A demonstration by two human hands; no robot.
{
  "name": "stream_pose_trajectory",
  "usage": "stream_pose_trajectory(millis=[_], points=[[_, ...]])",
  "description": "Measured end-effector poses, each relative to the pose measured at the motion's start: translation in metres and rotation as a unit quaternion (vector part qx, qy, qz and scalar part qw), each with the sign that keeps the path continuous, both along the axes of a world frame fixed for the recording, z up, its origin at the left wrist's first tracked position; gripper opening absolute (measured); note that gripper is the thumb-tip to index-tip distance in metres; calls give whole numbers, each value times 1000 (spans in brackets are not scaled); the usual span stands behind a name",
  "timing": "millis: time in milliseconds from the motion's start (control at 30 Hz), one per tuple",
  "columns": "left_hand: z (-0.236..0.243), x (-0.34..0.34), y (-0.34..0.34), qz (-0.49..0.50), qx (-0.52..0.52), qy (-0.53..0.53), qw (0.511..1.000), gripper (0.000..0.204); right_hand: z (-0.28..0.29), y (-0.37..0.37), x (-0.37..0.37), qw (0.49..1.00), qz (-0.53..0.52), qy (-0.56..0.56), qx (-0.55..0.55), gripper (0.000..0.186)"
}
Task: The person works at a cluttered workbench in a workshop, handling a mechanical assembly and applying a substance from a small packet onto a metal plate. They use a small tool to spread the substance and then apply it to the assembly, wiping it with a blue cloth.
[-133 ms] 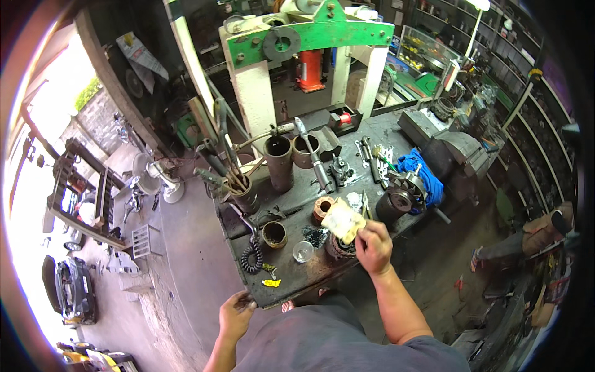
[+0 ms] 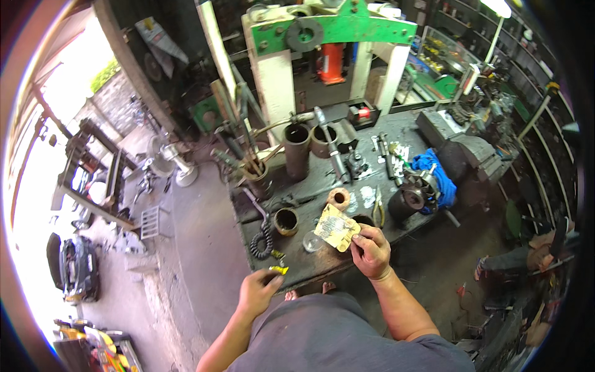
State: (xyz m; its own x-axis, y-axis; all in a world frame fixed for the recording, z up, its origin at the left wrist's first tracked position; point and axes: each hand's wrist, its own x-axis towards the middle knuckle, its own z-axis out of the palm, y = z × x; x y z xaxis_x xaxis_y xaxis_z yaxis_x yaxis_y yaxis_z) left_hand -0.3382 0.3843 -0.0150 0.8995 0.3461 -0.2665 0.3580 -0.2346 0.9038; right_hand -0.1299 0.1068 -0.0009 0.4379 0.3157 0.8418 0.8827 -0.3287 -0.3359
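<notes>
My right hand pinches a flat, pale yellow card at its right edge, tilted above the front of the workbench. Grey smudges or print cover the card's middle. Beneath it, a dark round part is mostly hidden. My left hand is at the bench's front left corner, thumb and fingers apart, close to a small yellow wrapper. I cannot make out whether the fingertips touch the wrapper. A clear plastic cup stands left of the card, and a reddish-brown ring-shaped part sits just behind it.
Pliers lie right of the card, beside a dark finned motor part and blue cloth. A coiled black cord and a rusty cup are at left. Behind stand metal cylinders and a green-and-white press.
My left hand has moved right and forward from the bench corner toward the yellow wrapper. The card is drawn slightly nearer and turned. The whole view has shifted a little.
</notes>
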Motion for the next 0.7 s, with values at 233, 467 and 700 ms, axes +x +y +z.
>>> stream_pose_trajectory(millis=[233, 467, 700], points=[[13, 42, -39, 40, -245, 5, 969, 30, -24, 24, -25, 981, 186, 43, -22, 27], [-58, -30, -21, 265, -150, 9, 952, 31, -75, 25, -69, 903, 262, 273, -202, 26], [-76, -89, 65, 328, -85, 49, 939, 52, -113, 60, -91, 817, 146, 498, -252, 19]])
